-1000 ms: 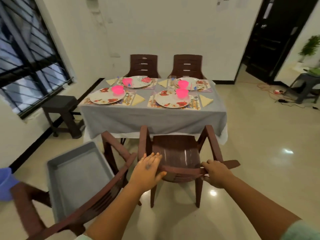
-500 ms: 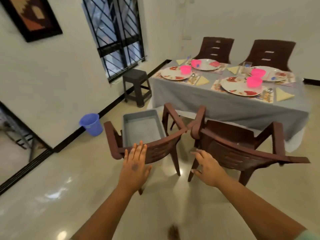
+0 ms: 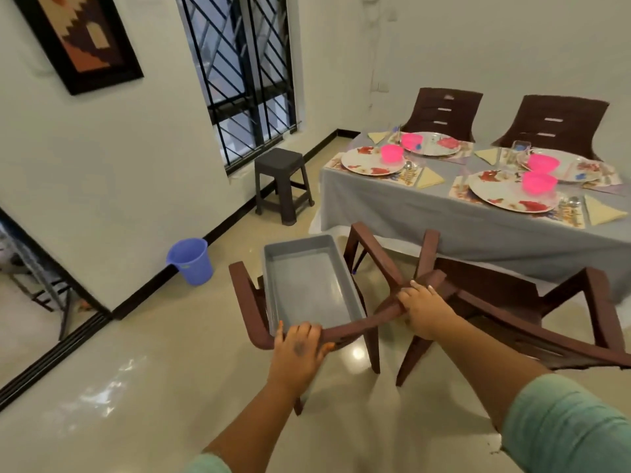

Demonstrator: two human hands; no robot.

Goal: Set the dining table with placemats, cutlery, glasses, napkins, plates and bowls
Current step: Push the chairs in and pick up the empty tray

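Observation:
A brown plastic chair [image 3: 370,261] stands in front of me with a grey tub [image 3: 309,285] on its seat. My left hand [image 3: 300,346] grips the left end of its top back rail. My right hand [image 3: 421,307] grips the right end of the same rail. Beyond it the dining table [image 3: 426,213] wears a grey cloth and carries floral plates [image 3: 370,162], pink bowls [image 3: 539,182], yellow napkins [image 3: 431,178], placemats, cutlery and glasses [image 3: 519,151].
A second brown chair [image 3: 546,315] stands close on the right, touching the held one. Two more chairs [image 3: 440,110] sit behind the table. A dark stool [image 3: 283,182] and a blue bucket [image 3: 189,261] stand by the left wall under the window.
Both hands left the right chair and moved to the left chair, closing on its back rail. My view swung left.

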